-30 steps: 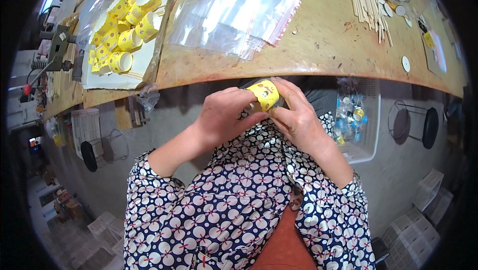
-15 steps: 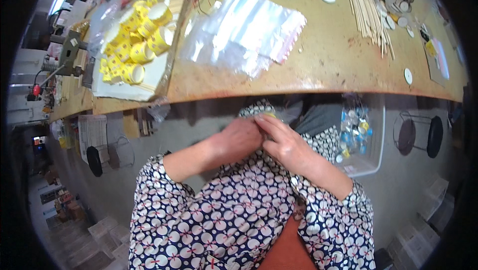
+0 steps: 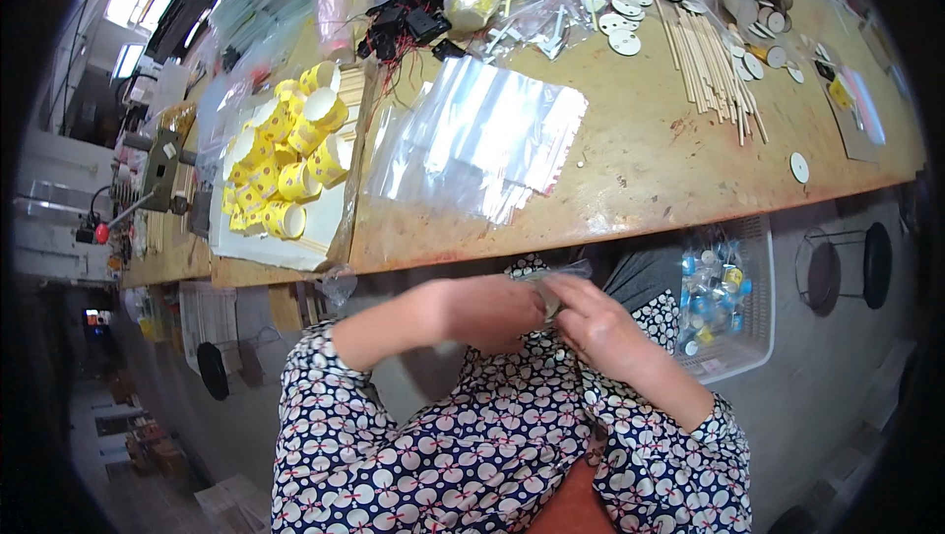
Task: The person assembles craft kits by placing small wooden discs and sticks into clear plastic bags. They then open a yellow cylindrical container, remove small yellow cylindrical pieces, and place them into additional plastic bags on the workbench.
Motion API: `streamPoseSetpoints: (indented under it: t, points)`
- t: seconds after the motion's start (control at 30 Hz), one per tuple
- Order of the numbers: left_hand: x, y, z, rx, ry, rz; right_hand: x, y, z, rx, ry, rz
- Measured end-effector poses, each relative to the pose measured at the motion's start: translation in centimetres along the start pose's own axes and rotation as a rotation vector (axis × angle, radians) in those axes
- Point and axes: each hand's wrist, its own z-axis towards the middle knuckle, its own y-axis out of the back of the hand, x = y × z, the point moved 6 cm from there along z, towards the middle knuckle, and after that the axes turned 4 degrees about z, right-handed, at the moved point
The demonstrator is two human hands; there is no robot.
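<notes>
Over my lap, just in front of the table edge, both hands meet. My left hand [image 3: 484, 312] is blurred by motion, its fingers curled in toward the right. My right hand [image 3: 597, 325] is closed beside it, thumb and fingers bent together. Between them shows a small piece of clear plastic bag [image 3: 571, 268], with something pale inside or under it that I cannot make out. On the table ahead lies a stack of clear plastic bags [image 3: 472, 140]. Yellow paper cups [image 3: 285, 155] sit on a white board [image 3: 251, 244] to the left.
Wooden sticks [image 3: 704, 71] and white discs [image 3: 623, 40] lie on the table [image 3: 650, 170] toward the right. Black battery boxes [image 3: 409, 24] with wires are at the back. A white crate [image 3: 756, 313] with bagged items stands below the edge, near a stool [image 3: 874, 263].
The view has tilted up, showing more of the table's back. My hands remain together; pale material and a bit of clear plastic now show between them.
</notes>
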Motion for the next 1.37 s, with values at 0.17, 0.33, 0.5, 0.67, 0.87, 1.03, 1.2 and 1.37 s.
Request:
streamPoseSetpoints:
  t: [0.17,0.33,0.5,0.67,0.87,1.03,1.2,1.37]
  points:
    - [7.9,15.3,-8.7,-0.836,0.511,0.059,-1.0,2.2,-1.6,-0.113,-0.098,-0.035]
    - [21.3,18.3,-10.3,-0.862,0.665,0.395,-1.0,2.2,-2.2,-0.152,-0.150,-0.007]
    - [23.8,17.9,-9.8,-0.708,0.810,0.490,-1.5,2.6,-2.9,-0.163,-0.173,-0.043]
    - [25.1,16.9,-15.8,-1.240,0.799,0.130,-1.6,2.7,-3.0,-0.186,-0.187,-0.119]
    - [18.6,14.4,-23.6,-2.131,0.117,-0.881,-2.0,2.9,-2.8,-0.214,-0.225,-0.064]
    - [8.8,10.7,-16.8,-1.980,-0.162,-1.159,-0.6,3.7,-1.5,-0.239,-0.164,-0.105]
    - [-0.5,6.5,-5.8,-1.180,0.050,-0.388,0.3,3.7,-1.0,-0.255,-0.090,-0.133]
    - [0.1,3.2,-2.4,-0.915,0.184,-0.256,1.0,4.1,-1.4,-0.238,-0.050,-0.113]
